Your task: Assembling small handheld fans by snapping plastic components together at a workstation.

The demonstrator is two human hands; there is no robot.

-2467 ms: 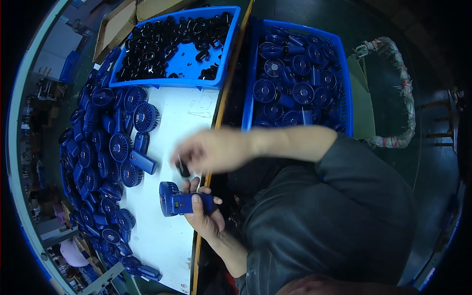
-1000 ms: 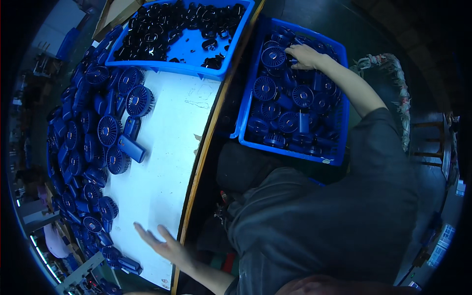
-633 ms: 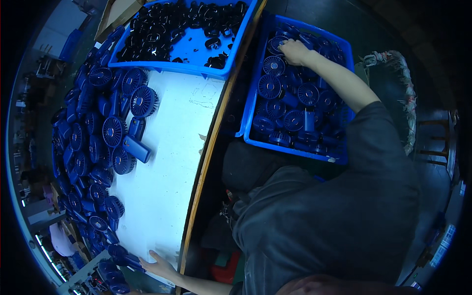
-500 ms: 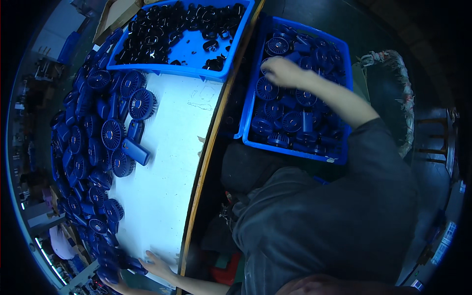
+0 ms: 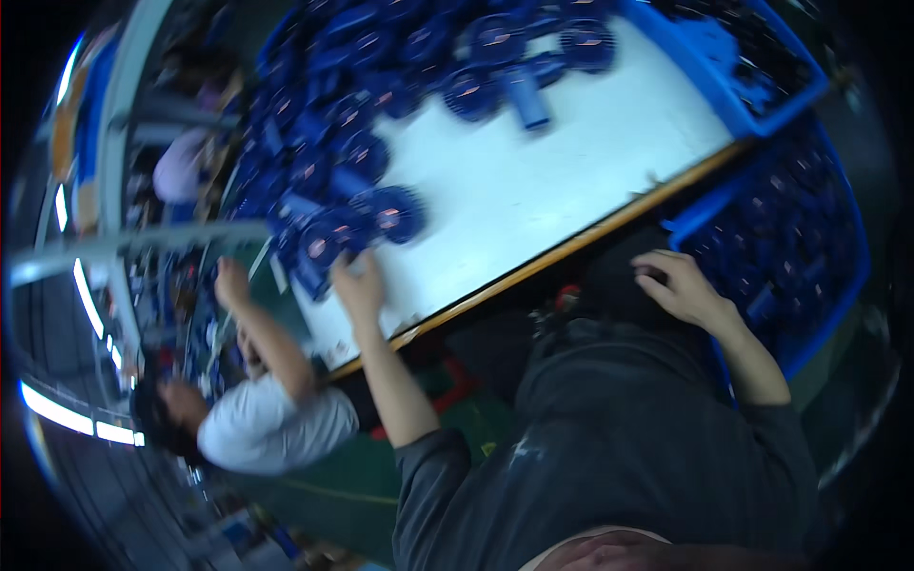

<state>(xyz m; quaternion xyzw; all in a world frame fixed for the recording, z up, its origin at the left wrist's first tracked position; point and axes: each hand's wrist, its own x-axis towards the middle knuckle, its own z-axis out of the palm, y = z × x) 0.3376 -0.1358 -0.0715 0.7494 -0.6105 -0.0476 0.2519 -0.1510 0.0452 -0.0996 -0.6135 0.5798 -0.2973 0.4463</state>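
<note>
Holding the left hand (image 5: 360, 293) at handheld fans (image 5: 328, 240) heaped on the surface (image 5: 533, 200), seemingly for easy reach, and the curled right hand (image 5: 689, 293) by the blue crate (image 5: 862, 249), with either grip too blurred to tell.

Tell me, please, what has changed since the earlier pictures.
The right hand has drawn back from the crate toward the body; its grip is unclear. The left hand has let go of its fan and is by the heaped fans. The view swung left, showing a co-worker. The tray stays on the table.
</note>
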